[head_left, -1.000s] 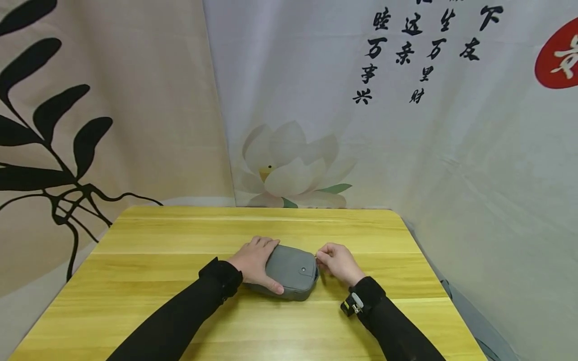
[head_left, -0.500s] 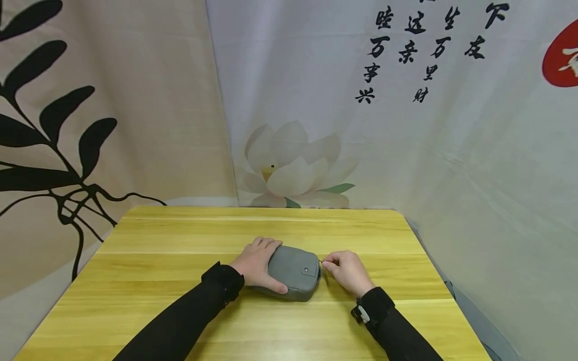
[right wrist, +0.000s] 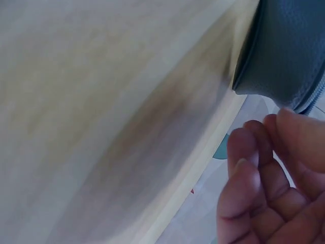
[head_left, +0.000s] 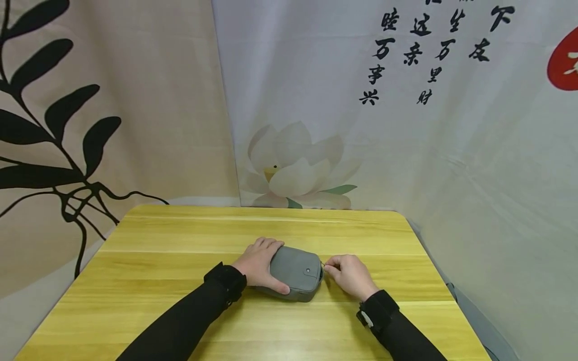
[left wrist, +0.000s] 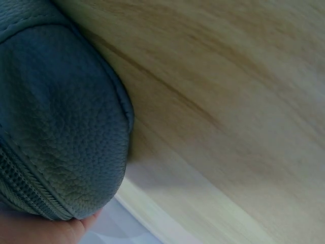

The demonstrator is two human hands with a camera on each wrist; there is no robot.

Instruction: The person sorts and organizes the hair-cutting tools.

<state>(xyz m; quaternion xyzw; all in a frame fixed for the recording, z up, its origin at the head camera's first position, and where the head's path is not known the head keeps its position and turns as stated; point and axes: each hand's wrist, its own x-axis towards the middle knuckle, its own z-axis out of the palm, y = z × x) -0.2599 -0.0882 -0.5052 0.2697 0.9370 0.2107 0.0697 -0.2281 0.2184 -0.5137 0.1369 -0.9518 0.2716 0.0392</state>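
Observation:
A small grey zippered pouch (head_left: 295, 271) with a snap-button tab lies on the wooden table (head_left: 180, 230). My left hand (head_left: 259, 265) holds its left end, thumb along the near side and fingers over the far side. In the left wrist view the pouch's grained end and zipper teeth (left wrist: 30, 183) show, with part of the hand below. At the pouch's right corner, thumb and forefinger of my right hand (head_left: 349, 275) pinch a small zipper pull (head_left: 322, 263), mostly hidden by the fingertips. The right wrist view shows these fingers curled close beneath the pouch's zipper edge (right wrist: 310, 101).
Behind the table hangs a cloth backdrop (head_left: 298, 75) printed with a lotus, dark leaves and writing. Black sleeves cover both forearms, with a strap at each wrist. The table's far edge (head_left: 271, 207) runs along the backdrop.
My right hand has moved a little to the right and nearer to me, still pinching at the pouch's corner. The left hand keeps its hold. The head view has shifted slightly.

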